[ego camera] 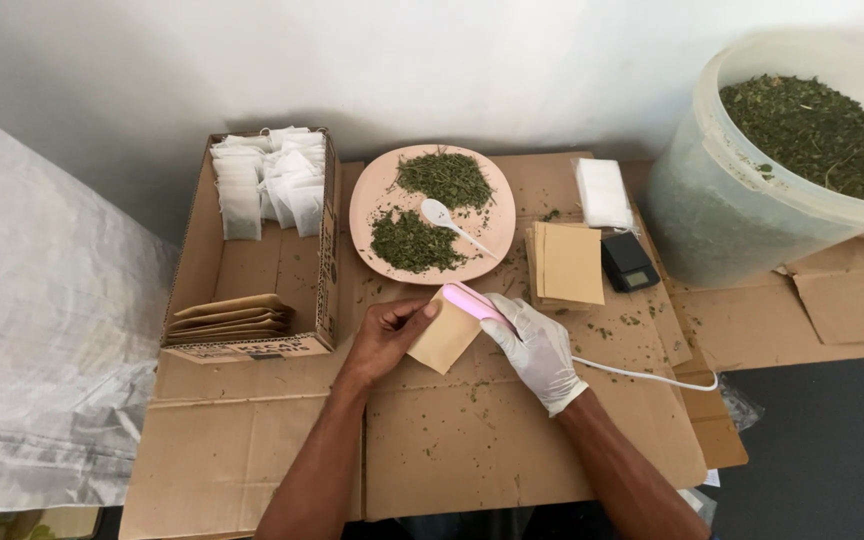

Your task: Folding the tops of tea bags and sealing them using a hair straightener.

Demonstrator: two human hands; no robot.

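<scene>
Head view, left to right. Far left: grey woven sheeting (42,300) draped over something bulky. Next, cardboard box (252,245) with white filter bags (272,185) packed at the far end and flat brown envelopes (232,318) stacked at the near end. Left hand (387,335), bare, fingers closed on the near-left edge of a small kraft pouch (445,340) resting on the flattened cardboard sheet (472,440). Best done, at a guess, with the pouch mouth pressed flat and free of leaf crumbs, held taut and square to the tool, so the seam comes out straight and unbroken. Pouch itself: tan, thin, roughly square, lying tilted like a diamond, far edge tucked under the tool. Beyond it, pink plate (432,213) with two heaps of dried green herb and a white spoon (447,220). Right hand (537,350), in a white glove, wrapped around a pink handheld sealer (477,303) clamped on the pouch's top edge, white cord (652,377) trailing right. Further right: stack of unfilled pouches (567,265), white pad (602,192), small black scale (628,262), then large translucent bucket (782,170) full of dried leaves.
</scene>
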